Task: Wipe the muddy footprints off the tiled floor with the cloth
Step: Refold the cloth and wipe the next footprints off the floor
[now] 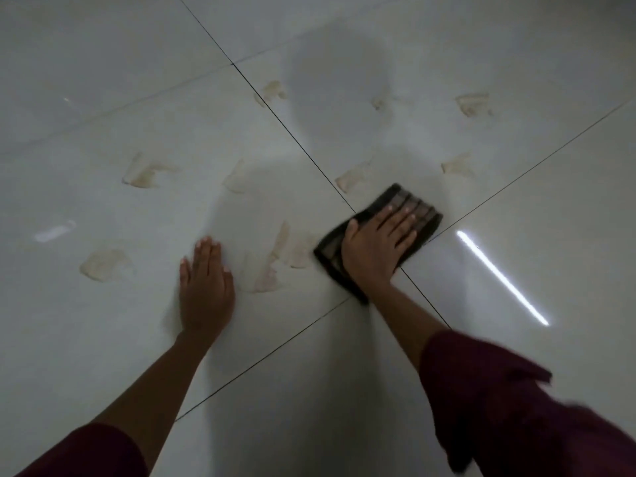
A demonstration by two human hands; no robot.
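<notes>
Right hand (373,244) presses flat, fingers straight, on the dark cloth (409,204) (no readable label); left hand (206,287) rests flat on the tiled floor (103,80) beside muddy footprints (275,256).

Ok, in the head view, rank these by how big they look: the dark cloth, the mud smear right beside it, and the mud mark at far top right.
1. Mud smear beside the cloth, though its faint edges make this close
2. Dark cloth, partly hidden under the right hand
3. Top-right mud mark, also farthest from the camera
</notes>
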